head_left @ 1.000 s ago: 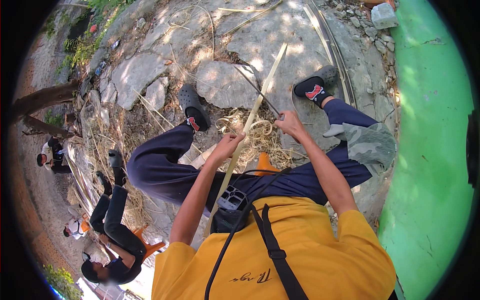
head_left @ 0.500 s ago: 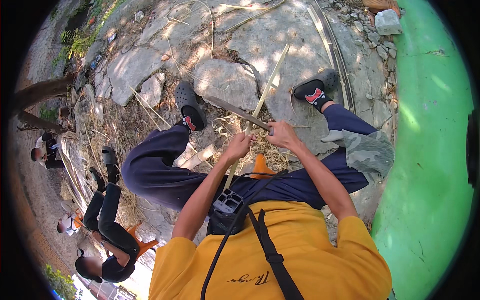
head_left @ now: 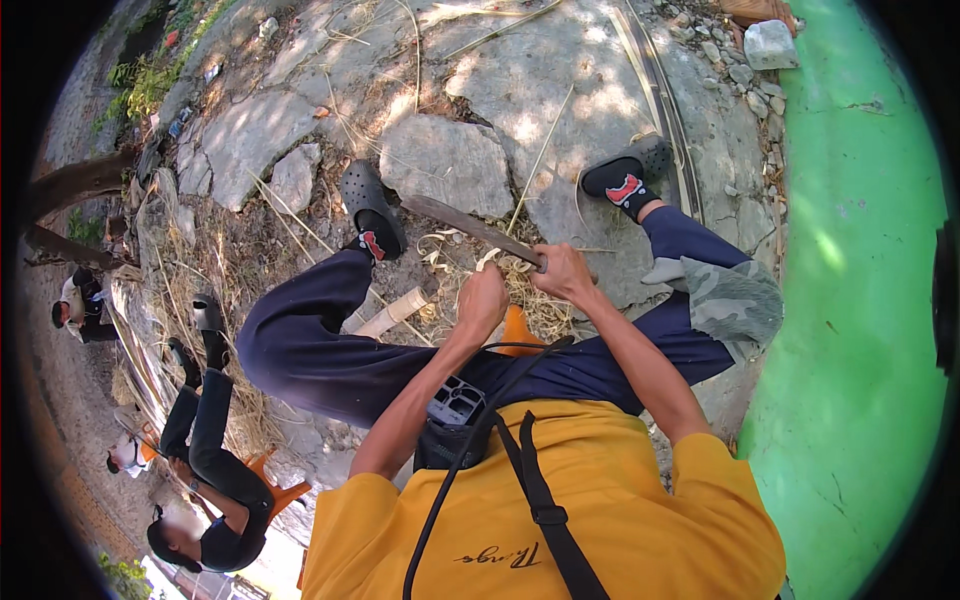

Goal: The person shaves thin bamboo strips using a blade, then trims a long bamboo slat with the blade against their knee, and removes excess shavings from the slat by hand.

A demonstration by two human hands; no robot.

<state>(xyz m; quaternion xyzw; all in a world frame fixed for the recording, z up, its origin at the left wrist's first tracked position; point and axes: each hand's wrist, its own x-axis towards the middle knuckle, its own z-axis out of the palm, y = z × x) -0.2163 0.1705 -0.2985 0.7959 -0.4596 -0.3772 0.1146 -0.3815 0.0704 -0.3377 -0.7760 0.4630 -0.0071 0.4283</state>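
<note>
My right hand (head_left: 562, 272) is closed around the handle end of a long knife (head_left: 470, 226), whose dark, broad blade points away to the left. Close beside it, my left hand (head_left: 483, 298) is closed on a bamboo strip (head_left: 541, 155). The strip shows as a thin line, seen nearly edge-on, running from the far stone down behind the blade. Its near end is hidden by my hand and forearm. Curled pale shavings (head_left: 455, 255) lie on the ground under the knife, between my feet.
A cut bamboo piece (head_left: 393, 312) lies by my left thigh. Long split strips (head_left: 660, 100) rest beyond my right foot. An orange stool (head_left: 518, 328) shows beneath me. A green surface (head_left: 860, 330) lines the right side. A seated person (head_left: 215, 500) is at left, near a bundle of strips (head_left: 145, 345).
The bamboo strip has turned from its broad face to a thin edge. My left hand has rolled over with it and moved slightly nearer; the knife has shifted a little left.
</note>
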